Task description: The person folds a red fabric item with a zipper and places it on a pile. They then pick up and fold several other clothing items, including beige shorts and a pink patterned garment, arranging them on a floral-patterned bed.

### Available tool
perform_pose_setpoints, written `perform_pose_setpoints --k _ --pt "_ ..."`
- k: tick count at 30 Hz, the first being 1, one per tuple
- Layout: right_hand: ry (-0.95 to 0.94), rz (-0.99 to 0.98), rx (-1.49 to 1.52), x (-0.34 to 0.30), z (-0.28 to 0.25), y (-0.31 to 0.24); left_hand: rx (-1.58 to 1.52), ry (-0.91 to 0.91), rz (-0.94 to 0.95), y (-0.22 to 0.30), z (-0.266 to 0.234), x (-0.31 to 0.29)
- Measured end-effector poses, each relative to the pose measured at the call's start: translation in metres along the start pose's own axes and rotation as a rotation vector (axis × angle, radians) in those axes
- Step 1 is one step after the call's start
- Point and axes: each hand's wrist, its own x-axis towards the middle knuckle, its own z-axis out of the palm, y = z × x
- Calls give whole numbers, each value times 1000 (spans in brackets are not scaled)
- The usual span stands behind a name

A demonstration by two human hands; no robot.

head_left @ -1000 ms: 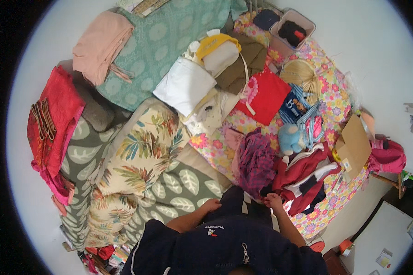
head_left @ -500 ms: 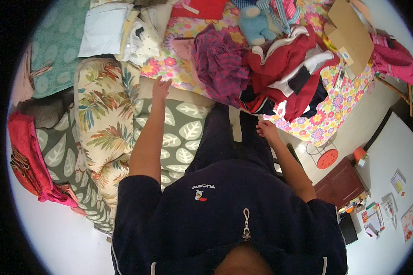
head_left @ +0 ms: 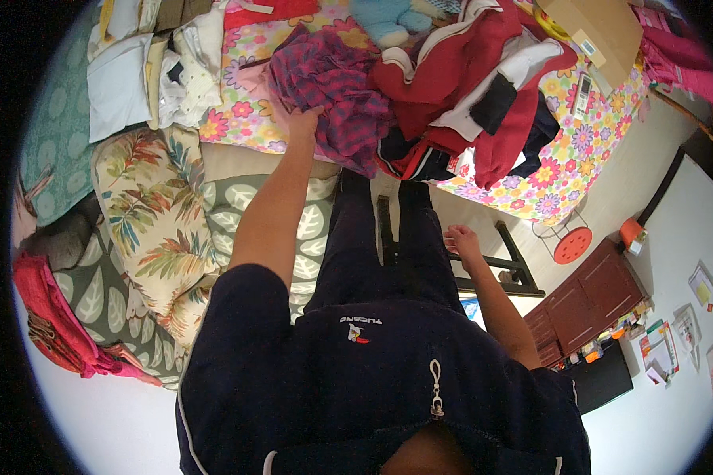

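My left hand (head_left: 303,124) grips the crumpled purple plaid cloth garment (head_left: 333,95) on the flowered bedsheet (head_left: 566,162); fingertips buried in folds. Garment bunched, long axis unclear, partly under the red-and-white jacket (head_left: 483,87). Right hand (head_left: 461,240) loosely curled, holding nothing.

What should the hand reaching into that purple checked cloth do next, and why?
Probably close the left hand on the purple checked garment and lift it clear. The fingers rest on its edge, and it lies bunched against the red clothes on the flowered sheet. The right hand hangs free, holding nothing.
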Motion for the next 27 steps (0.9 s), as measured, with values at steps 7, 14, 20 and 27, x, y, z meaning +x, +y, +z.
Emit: perform_pose_setpoints --k 7,14,20,27 --pt "-361 -160 695 -32 54 -124 638 -895 -197 144 102 -187" --pt "-518 -314 528 -40 67 -189 273 -930 -257 58 73 -237" --pt "-717 -158 431 -37 53 -152 -483 -206 -403 98 43 -159" --pt "-787 -120 410 -67 37 -148 -294 -522 -330 130 63 -149"
